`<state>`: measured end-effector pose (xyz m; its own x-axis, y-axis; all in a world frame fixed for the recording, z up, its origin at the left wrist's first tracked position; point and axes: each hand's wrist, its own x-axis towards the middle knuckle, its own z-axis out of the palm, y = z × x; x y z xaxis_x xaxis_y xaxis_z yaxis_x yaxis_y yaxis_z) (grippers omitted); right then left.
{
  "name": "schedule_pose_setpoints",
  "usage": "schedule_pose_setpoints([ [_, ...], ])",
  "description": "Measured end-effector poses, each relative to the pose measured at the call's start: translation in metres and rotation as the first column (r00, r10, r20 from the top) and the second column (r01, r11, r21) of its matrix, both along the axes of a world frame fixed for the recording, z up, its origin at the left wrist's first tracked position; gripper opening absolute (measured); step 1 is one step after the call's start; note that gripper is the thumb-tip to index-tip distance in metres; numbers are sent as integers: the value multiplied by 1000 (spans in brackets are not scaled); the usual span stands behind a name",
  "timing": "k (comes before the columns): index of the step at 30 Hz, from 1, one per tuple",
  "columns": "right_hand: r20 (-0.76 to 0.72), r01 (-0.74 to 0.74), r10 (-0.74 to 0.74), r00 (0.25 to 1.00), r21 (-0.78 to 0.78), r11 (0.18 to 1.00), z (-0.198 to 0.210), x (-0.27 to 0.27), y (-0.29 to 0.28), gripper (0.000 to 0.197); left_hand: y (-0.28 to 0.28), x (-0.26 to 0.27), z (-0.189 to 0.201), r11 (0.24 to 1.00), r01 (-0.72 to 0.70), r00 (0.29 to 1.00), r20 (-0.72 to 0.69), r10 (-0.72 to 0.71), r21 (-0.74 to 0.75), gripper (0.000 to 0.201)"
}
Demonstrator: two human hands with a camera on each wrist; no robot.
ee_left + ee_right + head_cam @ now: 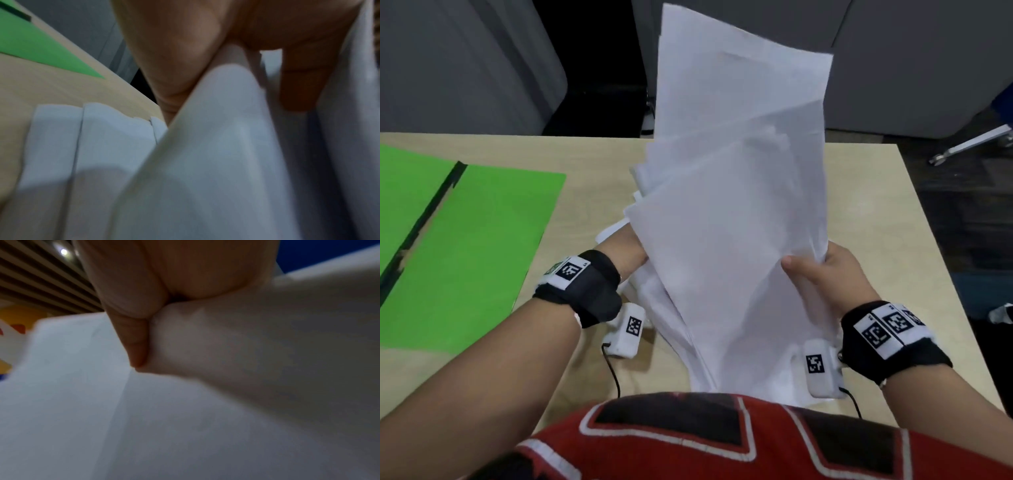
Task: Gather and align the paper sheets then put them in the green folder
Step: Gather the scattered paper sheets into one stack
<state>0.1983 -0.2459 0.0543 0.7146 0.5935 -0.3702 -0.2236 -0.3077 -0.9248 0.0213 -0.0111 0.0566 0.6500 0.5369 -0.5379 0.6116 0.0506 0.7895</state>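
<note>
A loose fan of white paper sheets [739,205] stands tilted up off the wooden table [876,205], its lower ends near my chest. My right hand [832,274] grips the fan's right edge, thumb on the front and fingers behind. In the right wrist view the right hand [164,272] pinches the sheets [144,418]. My left hand [625,246] reaches in behind the fan's left side, mostly hidden. In the left wrist view the left hand [185,40] has sheets [205,146] between thumb and fingers. The green folder [472,246] lies open on the table's left.
More white sheets [82,138] lie flat on the table under the raised fan. The table's right edge [941,274] drops to dark floor. A chair base [969,145] stands beyond the far right corner. Grey furniture [465,61] stands behind the table.
</note>
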Motion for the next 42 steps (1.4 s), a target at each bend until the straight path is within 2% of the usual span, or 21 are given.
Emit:
schedule_pose_setpoints([
  [1, 23, 26, -27, 999, 21, 999, 1, -1, -2, 15, -1, -1, 2, 989, -76, 986, 140, 93, -124, 18],
  [3, 60, 73, -77, 995, 68, 995, 5, -5, -4, 14, -6, -5, 6, 918, -166, 921, 277, 275, -360, 59],
  [4, 76, 94, -101, 992, 91, 991, 7, -7, -5, 14, -12, -7, 10, 908, -133, 902, 330, 277, -397, 70],
  [5, 92, 113, -124, 988, 112, 987, 10, -9, -6, 14, -16, -9, 15, 909, -70, 888, 390, 244, -410, 70],
  [8, 138, 168, -193, 971, 180, 969, 19, -15, -7, 10, -33, -14, 32, 929, 146, 849, 525, 59, -340, 74],
  [9, 159, 183, -216, 963, 202, 962, 22, -17, -7, 11, -37, -16, 35, 945, 173, 838, 546, 6, -277, 77],
  [11, 220, 200, -255, 941, 245, 949, 30, -23, -6, 15, -42, -19, 43, 970, 194, 814, 575, -77, -145, 70],
  [14, 290, 218, -327, 900, 350, 911, 45, -34, -5, 13, -47, -20, 65, 995, 101, 797, 598, -85, 5, 60],
  [16, 335, 231, -389, 858, 426, 875, 57, -43, -5, 17, -49, -19, 83, 995, 21, 738, 670, -78, 94, 65],
  [18, 381, 224, -435, 816, 485, 845, 66, -51, -5, 23, -48, -16, 96, 987, -36, 691, 717, -91, 160, 62],
  [20, 401, 216, -459, 793, 519, 827, 70, -56, -5, 25, -46, -15, 97, 973, -60, 703, 702, -116, 221, 53],
  [22, 407, 184, -427, 808, 513, 838, 68, -56, -6, 27, -37, -21, 84, 976, -82, 734, 675, -76, 200, 64],
  [24, 410, 135, -339, 847, 451, 882, 63, -55, -8, 29, -30, -33, 75, 989, -77, 739, 673, -26, 123, 92],
  [25, 401, 117, -299, 866, 419, 900, 60, -54, -10, 31, -30, -33, 76, 992, -76, 753, 658, -12, 105, 93],
  [28, 345, 99, -252, 904, 403, 910, 53, -53, -13, 32, -41, -33, 87, 986, 2, 749, 653, -111, 165, 61],
  [30, 318, 115, -263, 911, 416, 902, 54, -52, -13, 30, -48, -34, 94, 973, 4, 727, 667, -163, 233, 57],
  [32, 313, 127, -274, 909, 418, 899, 56, -52, -12, 21, -47, -36, 92, 971, -25, 706, 692, -151, 238, 52],
  [34, 329, 130, -291, 898, 433, 892, 60, -54, -12, 20, -43, -38, 91, 969, -67, 690, 712, -128, 239, 47],
  [39, 344, 80, -278, 897, 492, 867, 65, -55, -15, 54, -37, -42, 90, 983, -127, 622, 783, -24, 131, 49],
  [42, 341, 82, -264, 902, 466, 881, 63, -54, -13, 54, -39, -40, 88, 985, -112, 632, 775, -33, 133, 61],
])
